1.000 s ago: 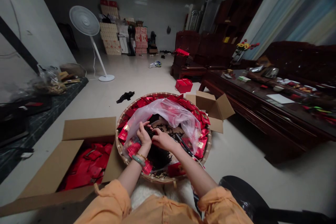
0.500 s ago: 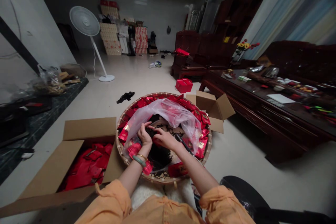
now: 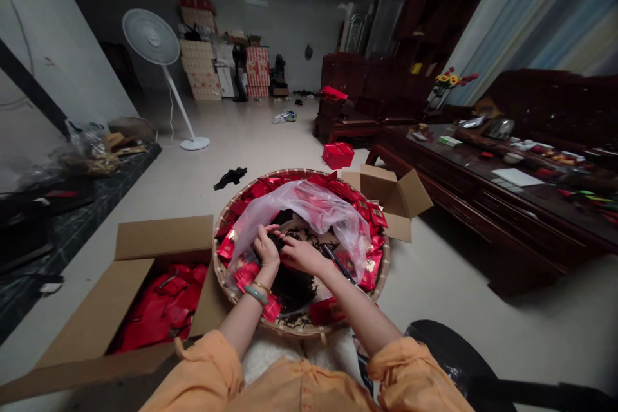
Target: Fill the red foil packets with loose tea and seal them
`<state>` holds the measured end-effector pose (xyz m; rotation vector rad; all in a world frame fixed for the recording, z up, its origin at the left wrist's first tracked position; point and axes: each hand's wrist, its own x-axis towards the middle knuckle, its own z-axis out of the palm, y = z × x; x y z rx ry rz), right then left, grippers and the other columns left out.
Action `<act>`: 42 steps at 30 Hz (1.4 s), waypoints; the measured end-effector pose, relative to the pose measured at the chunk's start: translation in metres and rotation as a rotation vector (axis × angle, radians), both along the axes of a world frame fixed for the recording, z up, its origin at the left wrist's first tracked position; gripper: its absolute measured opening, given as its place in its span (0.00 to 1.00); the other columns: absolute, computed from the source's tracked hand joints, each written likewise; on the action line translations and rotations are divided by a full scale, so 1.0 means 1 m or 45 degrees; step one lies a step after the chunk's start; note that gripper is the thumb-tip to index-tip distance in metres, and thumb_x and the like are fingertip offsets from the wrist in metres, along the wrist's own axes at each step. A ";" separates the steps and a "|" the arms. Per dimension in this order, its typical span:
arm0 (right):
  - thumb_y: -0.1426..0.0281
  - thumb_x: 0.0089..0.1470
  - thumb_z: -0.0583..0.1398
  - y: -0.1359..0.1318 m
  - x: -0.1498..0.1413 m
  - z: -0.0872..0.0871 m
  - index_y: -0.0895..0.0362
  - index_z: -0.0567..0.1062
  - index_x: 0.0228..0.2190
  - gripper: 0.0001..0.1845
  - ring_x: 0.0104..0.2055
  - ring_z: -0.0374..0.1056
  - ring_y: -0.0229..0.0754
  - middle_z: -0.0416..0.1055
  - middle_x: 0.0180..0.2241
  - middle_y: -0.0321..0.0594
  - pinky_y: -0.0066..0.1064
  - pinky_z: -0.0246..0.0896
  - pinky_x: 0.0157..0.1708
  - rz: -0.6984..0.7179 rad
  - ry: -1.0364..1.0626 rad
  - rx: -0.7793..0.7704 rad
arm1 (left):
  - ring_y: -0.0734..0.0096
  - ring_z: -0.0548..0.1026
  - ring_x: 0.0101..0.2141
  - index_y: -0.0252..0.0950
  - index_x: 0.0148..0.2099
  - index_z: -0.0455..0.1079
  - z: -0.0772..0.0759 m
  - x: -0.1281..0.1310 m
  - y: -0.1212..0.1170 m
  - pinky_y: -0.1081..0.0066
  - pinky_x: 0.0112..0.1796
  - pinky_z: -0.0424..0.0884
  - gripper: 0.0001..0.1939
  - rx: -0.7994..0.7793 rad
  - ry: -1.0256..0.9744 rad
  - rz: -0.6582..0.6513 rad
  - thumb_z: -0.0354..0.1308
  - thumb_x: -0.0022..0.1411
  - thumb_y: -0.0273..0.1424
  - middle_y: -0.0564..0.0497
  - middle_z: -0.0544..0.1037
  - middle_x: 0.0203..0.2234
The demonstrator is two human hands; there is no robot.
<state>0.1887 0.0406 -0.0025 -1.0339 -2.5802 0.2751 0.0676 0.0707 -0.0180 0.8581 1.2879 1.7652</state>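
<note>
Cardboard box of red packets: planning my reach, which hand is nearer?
Left: the left hand is over the basket, right of the box; the right hand sits farther right.

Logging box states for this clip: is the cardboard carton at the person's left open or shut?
Open: the flaps of the cardboard carton are folded outward, and the red packets inside it are in plain view.

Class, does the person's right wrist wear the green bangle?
No, the green bangle sits on the left wrist, beside a thin gold bracelet.
</note>
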 end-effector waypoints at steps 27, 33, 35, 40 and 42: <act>0.60 0.50 0.61 0.003 0.003 -0.011 0.59 0.70 0.31 0.14 0.39 0.67 0.42 0.68 0.37 0.45 0.29 0.64 0.34 -0.046 -0.062 0.107 | 0.68 0.72 0.22 0.34 0.26 0.71 0.015 0.005 -0.006 0.68 0.28 0.68 0.25 -0.039 0.157 -0.143 0.40 0.61 0.44 0.48 0.74 0.18; 0.67 0.52 0.60 0.002 0.008 -0.006 0.58 0.71 0.33 0.07 0.36 0.67 0.39 0.67 0.38 0.43 0.27 0.62 0.33 -0.030 -0.037 0.052 | 0.68 0.73 0.23 0.34 0.27 0.71 0.008 0.006 -0.007 0.68 0.29 0.69 0.25 -0.024 0.174 -0.136 0.39 0.62 0.44 0.48 0.74 0.19; 0.70 0.54 0.59 0.001 0.011 -0.005 0.57 0.72 0.33 0.04 0.40 0.67 0.39 0.67 0.42 0.43 0.27 0.62 0.36 0.008 0.031 0.023 | 0.68 0.73 0.22 0.34 0.27 0.71 0.006 0.007 -0.008 0.68 0.28 0.69 0.25 -0.017 0.152 -0.125 0.40 0.62 0.44 0.48 0.74 0.19; 0.70 0.56 0.56 -0.001 0.016 -0.004 0.56 0.74 0.31 0.07 0.51 0.62 0.41 0.65 0.46 0.43 0.28 0.60 0.44 0.076 0.163 -0.031 | 0.68 0.73 0.23 0.34 0.27 0.71 0.005 0.006 -0.010 0.68 0.29 0.69 0.26 0.024 0.222 -0.091 0.40 0.61 0.45 0.47 0.75 0.20; 0.70 0.56 0.55 -0.001 0.017 -0.004 0.56 0.75 0.32 0.08 0.52 0.62 0.41 0.65 0.46 0.43 0.28 0.60 0.45 0.093 0.178 -0.033 | 0.68 0.73 0.22 0.34 0.27 0.71 0.006 0.007 -0.010 0.68 0.28 0.69 0.26 0.009 0.201 -0.094 0.40 0.61 0.46 0.47 0.74 0.20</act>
